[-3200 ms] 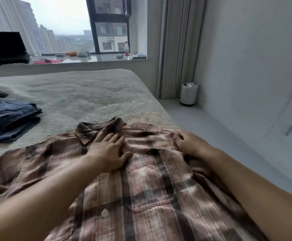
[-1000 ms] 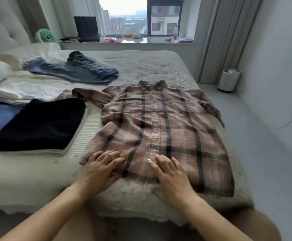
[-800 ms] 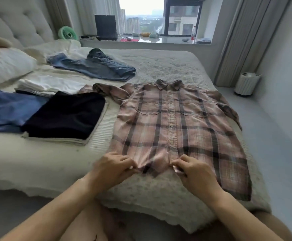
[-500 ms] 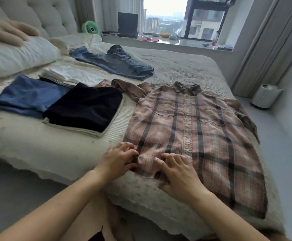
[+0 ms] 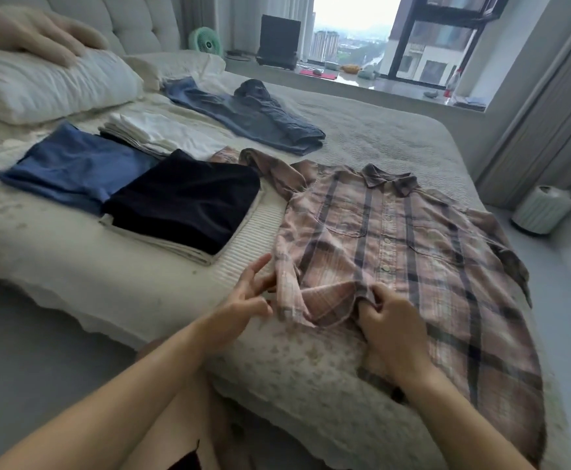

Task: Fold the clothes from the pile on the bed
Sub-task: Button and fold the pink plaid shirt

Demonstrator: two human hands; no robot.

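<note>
On the bed (image 5: 362, 137), the plaid shirt (image 5: 396, 245) is lying spread, buttons up. My right hand (image 5: 392, 320) is pinching the lifted hem corner; my left hand (image 5: 246, 300) is hovering released beside it. I'm judging the fold needs both hem corners raised evenly.

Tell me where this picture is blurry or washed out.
Head view: the sky in the tall window is blown out white; the pale shape on the white pillow is smeared; the pink plaid button-up shirt stays fairly sharp; the wide lens bends the curtains.
</note>
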